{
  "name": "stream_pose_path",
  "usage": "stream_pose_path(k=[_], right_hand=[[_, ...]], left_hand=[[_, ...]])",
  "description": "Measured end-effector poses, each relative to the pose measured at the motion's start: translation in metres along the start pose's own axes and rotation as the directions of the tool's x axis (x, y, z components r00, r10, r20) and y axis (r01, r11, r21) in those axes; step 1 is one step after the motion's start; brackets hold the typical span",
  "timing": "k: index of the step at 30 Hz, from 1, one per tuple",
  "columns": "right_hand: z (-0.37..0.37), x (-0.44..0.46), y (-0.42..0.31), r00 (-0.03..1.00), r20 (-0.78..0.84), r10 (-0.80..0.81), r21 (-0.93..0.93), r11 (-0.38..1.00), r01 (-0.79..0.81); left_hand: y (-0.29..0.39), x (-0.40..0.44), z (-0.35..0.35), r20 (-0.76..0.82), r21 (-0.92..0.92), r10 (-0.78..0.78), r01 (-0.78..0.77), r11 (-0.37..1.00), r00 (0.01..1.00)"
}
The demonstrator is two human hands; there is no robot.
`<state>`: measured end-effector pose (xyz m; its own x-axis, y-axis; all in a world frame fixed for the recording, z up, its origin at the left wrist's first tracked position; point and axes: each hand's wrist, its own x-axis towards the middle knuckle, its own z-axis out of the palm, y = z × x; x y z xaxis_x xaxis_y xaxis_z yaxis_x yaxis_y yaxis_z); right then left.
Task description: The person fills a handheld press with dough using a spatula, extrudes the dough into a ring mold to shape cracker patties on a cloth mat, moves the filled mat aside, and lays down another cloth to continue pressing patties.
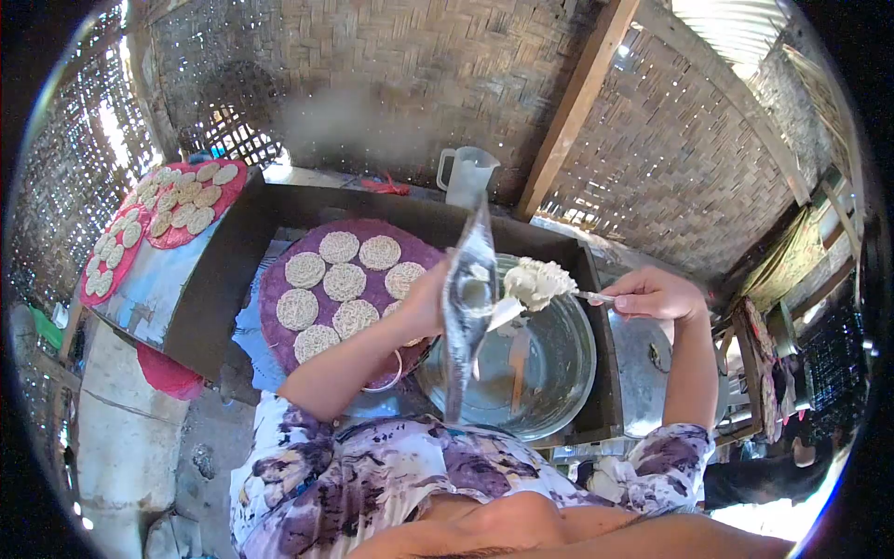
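Observation:
My left hand [429, 300] is closed around a long flat metal press [468, 298] with a round opening in its middle, held above the rim of a wide basin [573, 391]. In my right hand [659, 294] is a spoon [593, 297], pinched by its handle and loaded with a lump of pale dough [538, 283]. The dough is close to the right side of the press; whether they touch I cannot tell. Inside the basin lies a flat wooden spatula [519, 368]. Left of the basin, a round purple mat [279, 279] bears several coiled dough discs [345, 282], partly hidden by my left arm.
A dark wooden frame [391, 197] surrounds the basin and mat. Behind it stands a clear plastic jug [470, 174]. Red mats with more discs [187, 193] lie at the far left. A metal lid [643, 373] is at the right, below my forearm.

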<state>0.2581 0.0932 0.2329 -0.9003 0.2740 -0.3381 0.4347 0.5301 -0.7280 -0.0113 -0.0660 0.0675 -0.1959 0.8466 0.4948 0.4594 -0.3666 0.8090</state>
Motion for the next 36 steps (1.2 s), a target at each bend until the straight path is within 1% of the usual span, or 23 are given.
stream_pose_path(k=[1,2,3,5,6,7,9,11,13,14,16,17,18,19,20,23,25,26,29,30,33,34,36], right_hand=[[-0.003,-0.001,-0.008,0.999,0.033,-0.037,-0.046,0.998,0.039],[-0.004,-0.001,-0.012,0.998,0.022,-0.054,-0.153,0.987,0.056],[-0.003,0.0,-0.022,0.999,0.0,-0.051,-0.325,0.945,0.048],[0.005,0.003,-0.05,0.998,-0.042,-0.053,-0.629,0.777,0.015],[0.011,0.006,-0.059,0.989,-0.126,-0.075,-0.663,0.748,-0.028],[0.014,0.005,-0.068,0.976,-0.159,-0.147,-0.755,0.655,-0.025],[0.027,0.009,-0.085,0.935,-0.192,-0.298,-0.898,0.437,-0.045],[0.045,0.024,-0.085,0.896,-0.106,-0.432,-0.973,0.229,-0.005],[0.076,0.044,-0.081,0.849,-0.002,-0.528,-1.0,-0.008,-0.007],[0.092,0.047,-0.081,0.831,0.013,-0.557,-0.993,-0.105,-0.055],[0.111,0.044,-0.08,0.777,0.099,-0.622,-0.952,-0.288,-0.109],[0.109,0.044,-0.078,0.756,0.091,-0.648,-0.969,-0.231,-0.082],[0.103,0.041,-0.073,0.734,0.079,-0.675,-0.983,-0.173,-0.053],[0.097,0.038,-0.068,0.71,0.066,-0.701,-0.993,-0.115,-0.021],[0.092,0.034,-0.065,0.615,-0.03,-0.788,-0.999,0.044,0.008],[0.075,0.007,-0.062,0.571,-0.275,-0.773,-0.958,0.273,-0.09],[0.069,0.009,-0.042,0.43,-0.465,-0.773,-0.878,0.463,-0.118],[0.068,0.015,-0.03,0.354,-0.557,-0.751,-0.824,0.554,-0.12],[0.077,0.046,0.016,0.333,-0.689,-0.644,-0.691,0.722,-0.034],[0.083,0.05,0.022,0.38,-0.718,-0.583,-0.639,0.769,-0.025],[0.092,0.049,0.028,0.454,-0.705,-0.545,-0.584,0.809,0.065],[0.092,0.049,0.026,0.486,-0.685,-0.543,-0.59,0.804,0.068],[0.09,0.042,0.021,0.55,-0.646,-0.529,-0.592,0.802,0.076]], left_hand=[[-0.006,0.007,0.015,0.026,-0.122,0.0,0.003,0.993,1.0],[-0.01,0.009,0.021,0.048,-0.062,-0.039,0.042,0.997,0.998],[-0.006,0.012,0.026,0.07,0.0,-0.079,0.079,0.997,0.994],[0.0,0.015,0.032,0.085,-0.126,-0.074,0.084,0.988,0.994],[-0.009,0.013,0.031,0.087,-0.134,-0.059,0.071,0.988,0.994],[-0.015,0.015,0.034,0.088,-0.139,-0.053,0.065,0.988,0.995],[-0.015,0.014,0.035,0.078,-0.025,-0.056,0.058,0.998,0.995],[0.013,0.013,0.028,0.056,0.212,-0.075,0.061,0.975,0.996],[0.01,0.012,0.03,-0.011,0.172,-0.092,0.093,0.981,0.996],[0.007,0.013,0.032,-0.045,0.152,-0.102,0.108,0.983,0.994],[-0.004,0.016,0.03,-0.047,0.169,-0.145,0.151,0.974,0.988],[-0.008,0.017,0.027,-0.051,0.177,-0.167,0.173,0.969,0.985],[-0.007,0.015,0.022,0.013,0.33,-0.138,0.126,0.936,0.99],[-0.025,0.015,0.026,0.004,0.182,-0.128,0.125,0.975,0.992],[-0.06,0.016,0.031,-0.006,0.029,-0.115,0.115,0.993,0.993],[-0.066,0.017,0.021,-0.004,-0.191,-0.127,0.124,0.974,0.992],[-0.051,0.017,0.006,0.029,-0.265,-0.122,0.126,0.956,0.992],[-0.062,0.022,0.003,0.236,-0.907,-0.236,0.3,0.295,0.943],[-0.025,0.014,0.004,0.191,-0.824,-0.161,0.247,0.51,0.968],[-0.008,0.015,0.003,0.227,-0.873,-0.264,0.316,0.371,0.937],[-0.022,0.023,-0.004,0.274,-0.933,-0.228,0.316,0.174,0.934],[-0.021,0.02,-0.008,0.254,-0.92,-0.295,0.324,0.22,0.921],[-0.03,0.021,-0.002,0.208,-0.887,-0.324,0.318,0.335,0.923]])
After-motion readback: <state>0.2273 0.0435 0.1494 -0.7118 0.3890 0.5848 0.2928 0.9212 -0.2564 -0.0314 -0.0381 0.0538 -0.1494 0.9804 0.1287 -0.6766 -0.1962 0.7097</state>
